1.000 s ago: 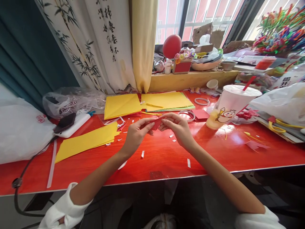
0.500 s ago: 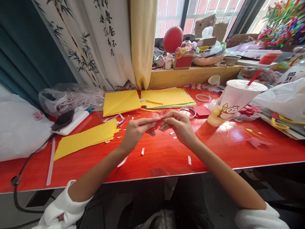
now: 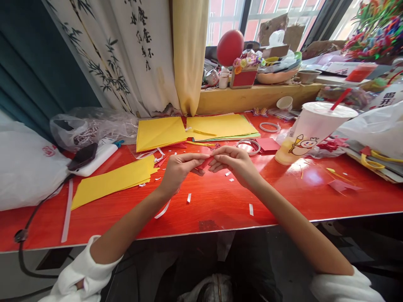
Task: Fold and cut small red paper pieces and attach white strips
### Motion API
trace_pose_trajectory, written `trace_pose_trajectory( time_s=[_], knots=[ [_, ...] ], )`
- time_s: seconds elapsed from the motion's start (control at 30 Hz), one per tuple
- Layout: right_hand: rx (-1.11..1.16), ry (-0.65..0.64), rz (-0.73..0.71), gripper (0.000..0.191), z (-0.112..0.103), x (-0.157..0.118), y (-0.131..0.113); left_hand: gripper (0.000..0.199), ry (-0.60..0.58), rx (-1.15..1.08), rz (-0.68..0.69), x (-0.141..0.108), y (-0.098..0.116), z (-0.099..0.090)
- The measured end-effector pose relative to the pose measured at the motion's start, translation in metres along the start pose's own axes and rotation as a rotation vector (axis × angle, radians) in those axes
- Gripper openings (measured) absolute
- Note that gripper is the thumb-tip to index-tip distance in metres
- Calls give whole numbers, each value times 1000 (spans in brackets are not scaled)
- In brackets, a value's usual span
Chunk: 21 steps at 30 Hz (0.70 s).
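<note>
A small piece of folded red paper (image 3: pixel 206 162) is pinched between my two hands above the red table (image 3: pixel 217 201). My left hand (image 3: pixel 182 168) grips its left side between thumb and fingers. On the right side, my right hand (image 3: pixel 234 164) holds it the same way, with the fingertips of both hands nearly meeting. Most of the paper is hidden by my fingers. Behind my hands lie yellow paper sheets (image 3: pixel 160 135) and another yellow stack (image 3: pixel 222 126). Long yellow sheets (image 3: pixel 113 182) lie to the left of my left hand.
A drink cup (image 3: pixel 315 130) with a red straw stands at the right. Beyond my right hand are a roll of tape (image 3: pixel 248 147) and red paper squares (image 3: pixel 269 144). White paper scraps (image 3: pixel 189 197) dot the table. A phone (image 3: pixel 83 157) and a plastic bag (image 3: pixel 28 167) sit left.
Both hands stay in nearly the same place, still gripping the red paper. My finger positions on it have shifted slightly, and the paper appears less exposed. The camera view has moved a little.
</note>
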State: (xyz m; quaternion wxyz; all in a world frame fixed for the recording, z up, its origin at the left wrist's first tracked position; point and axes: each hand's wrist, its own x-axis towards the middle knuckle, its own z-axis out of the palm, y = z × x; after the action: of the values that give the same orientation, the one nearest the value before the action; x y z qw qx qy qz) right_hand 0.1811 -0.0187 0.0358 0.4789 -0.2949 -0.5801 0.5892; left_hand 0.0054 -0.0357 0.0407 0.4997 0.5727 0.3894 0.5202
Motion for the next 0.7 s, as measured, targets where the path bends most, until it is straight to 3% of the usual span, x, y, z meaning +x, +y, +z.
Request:
trace_pose_trajectory(
  time_s=[0.23,0.47,0.7],
  knots=[
    [6,-14,53,16,1,0,0,19,-58,46,32,1,-2,-1],
    [-11,-24,25,17,1,0,1,23,-85,315,146,-6,3,2],
    [-15,-36,38,15,2,1,1,25,-66,181,94,-2,-2,2]
  ],
)
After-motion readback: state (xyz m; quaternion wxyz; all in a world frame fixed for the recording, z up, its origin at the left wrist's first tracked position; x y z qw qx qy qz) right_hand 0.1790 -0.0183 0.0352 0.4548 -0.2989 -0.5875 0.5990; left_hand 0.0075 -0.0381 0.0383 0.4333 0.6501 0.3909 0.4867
